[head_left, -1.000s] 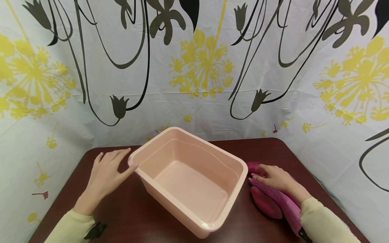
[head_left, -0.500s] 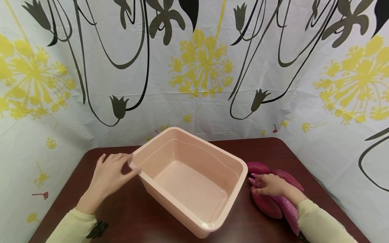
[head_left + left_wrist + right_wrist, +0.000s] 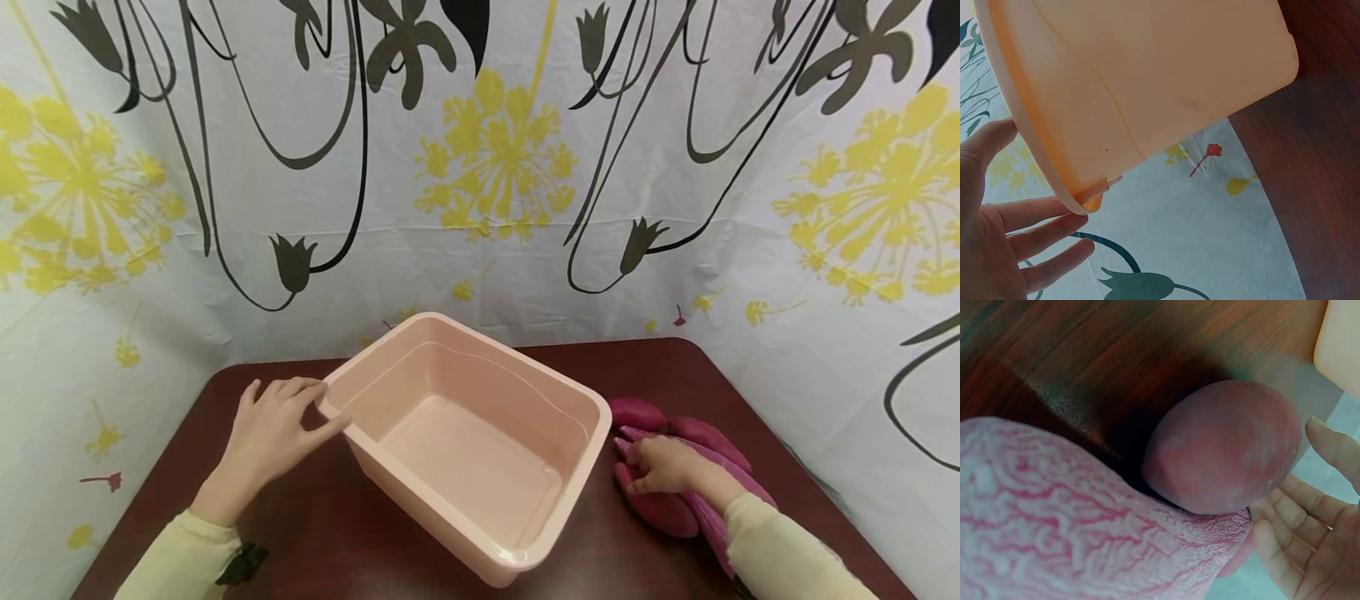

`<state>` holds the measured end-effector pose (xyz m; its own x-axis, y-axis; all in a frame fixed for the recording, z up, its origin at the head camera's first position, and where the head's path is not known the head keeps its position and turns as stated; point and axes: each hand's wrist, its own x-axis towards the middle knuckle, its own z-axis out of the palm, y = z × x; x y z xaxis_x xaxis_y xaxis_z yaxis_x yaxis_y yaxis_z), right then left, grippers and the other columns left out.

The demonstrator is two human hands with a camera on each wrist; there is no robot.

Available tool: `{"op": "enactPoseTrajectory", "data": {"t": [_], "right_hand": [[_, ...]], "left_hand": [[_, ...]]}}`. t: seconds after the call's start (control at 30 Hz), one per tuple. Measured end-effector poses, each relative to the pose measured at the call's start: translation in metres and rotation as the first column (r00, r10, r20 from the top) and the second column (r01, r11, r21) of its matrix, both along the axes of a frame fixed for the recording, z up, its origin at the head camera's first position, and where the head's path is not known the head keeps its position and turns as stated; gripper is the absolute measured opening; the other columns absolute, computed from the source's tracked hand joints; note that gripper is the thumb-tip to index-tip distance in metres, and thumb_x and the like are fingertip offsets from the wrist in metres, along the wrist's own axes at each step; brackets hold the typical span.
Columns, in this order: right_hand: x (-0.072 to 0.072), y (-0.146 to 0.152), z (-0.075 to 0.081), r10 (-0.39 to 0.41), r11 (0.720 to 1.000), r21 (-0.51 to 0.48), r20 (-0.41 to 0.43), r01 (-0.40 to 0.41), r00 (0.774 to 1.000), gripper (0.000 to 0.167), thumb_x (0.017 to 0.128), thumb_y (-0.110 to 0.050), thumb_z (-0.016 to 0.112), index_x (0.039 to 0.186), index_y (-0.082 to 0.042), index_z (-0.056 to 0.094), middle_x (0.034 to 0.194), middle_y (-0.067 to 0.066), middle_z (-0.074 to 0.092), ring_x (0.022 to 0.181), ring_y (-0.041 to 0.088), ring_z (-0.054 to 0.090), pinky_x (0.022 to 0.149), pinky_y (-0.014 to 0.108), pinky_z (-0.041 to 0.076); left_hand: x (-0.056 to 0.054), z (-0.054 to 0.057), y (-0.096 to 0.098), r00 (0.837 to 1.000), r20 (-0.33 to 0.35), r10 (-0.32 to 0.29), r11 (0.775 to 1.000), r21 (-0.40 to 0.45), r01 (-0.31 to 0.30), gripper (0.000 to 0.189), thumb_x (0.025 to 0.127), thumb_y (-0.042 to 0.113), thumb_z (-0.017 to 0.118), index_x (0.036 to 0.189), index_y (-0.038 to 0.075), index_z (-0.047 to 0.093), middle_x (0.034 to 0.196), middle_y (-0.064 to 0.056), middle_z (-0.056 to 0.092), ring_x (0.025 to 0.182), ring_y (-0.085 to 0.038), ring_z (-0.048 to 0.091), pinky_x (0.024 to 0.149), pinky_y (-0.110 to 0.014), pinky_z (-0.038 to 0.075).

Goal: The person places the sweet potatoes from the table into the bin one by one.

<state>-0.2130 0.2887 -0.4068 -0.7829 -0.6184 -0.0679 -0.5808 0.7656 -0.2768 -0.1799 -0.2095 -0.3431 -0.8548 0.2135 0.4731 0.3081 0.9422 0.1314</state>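
Observation:
A pale peach plastic basin [image 3: 465, 467] stands turned at an angle on the dark red table. My left hand [image 3: 270, 437] pinches its left corner, thumb and fingers either side of the rim; in the left wrist view the thumb [image 3: 1000, 134] rests at the rim's edge. To the basin's right, my right hand [image 3: 667, 467] is over long, wrinkled pink-purple pieces [image 3: 708, 521] and a smooth sweet potato [image 3: 656, 504]. In the right wrist view, the fingers lie close by the end of the sweet potato [image 3: 1225, 447], with the thumb slightly apart from it.
Two more smooth sweet potatoes lie farther back, one [image 3: 636, 413] near the basin and another [image 3: 708, 442] to its right. A white cloth with flower print [image 3: 495, 275] hangs around the table [image 3: 300, 533].
My left hand has come in onto the basin's corner. My right hand has moved from the farther sweet potatoes toward the nearest one, which has shifted slightly left.

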Motion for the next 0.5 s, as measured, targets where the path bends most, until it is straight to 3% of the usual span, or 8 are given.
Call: {"op": "enactPoseTrajectory", "data": {"t": [0.27,0.5], "right_hand": [[0.0012,-0.0044,-0.0018,0.027,1.0,0.003,0.056,-0.027,0.998,0.019,0.067,-0.022,0.073,0.07,-0.012,0.057,0.052,-0.013,0.04,0.051,0.002,0.037,0.048,0.023,0.034],[0.0038,-0.0028,-0.0066,-0.014,1.0,-0.008,0.116,0.015,0.993,0.031,0.067,-0.026,0.073,0.087,-0.007,0.059,0.066,-0.007,0.053,0.061,0.008,0.048,0.056,0.029,0.041]], "left_hand": [[0.0003,0.0004,-0.0007,1.0,0.001,-0.002,1.0,0.002,0.002,0.06,0.073,0.056,0.059,0.103,0.005,0.064,0.105,-0.009,0.057,0.099,-0.03,0.048,0.088,-0.061,0.021],[0.0017,0.0023,0.0004,1.0,0.029,0.009,1.0,0.001,-0.009,0.06,0.074,0.056,0.059,0.105,0.005,0.064,0.106,-0.009,0.057,0.101,-0.03,0.048,0.088,-0.061,0.02]]}}
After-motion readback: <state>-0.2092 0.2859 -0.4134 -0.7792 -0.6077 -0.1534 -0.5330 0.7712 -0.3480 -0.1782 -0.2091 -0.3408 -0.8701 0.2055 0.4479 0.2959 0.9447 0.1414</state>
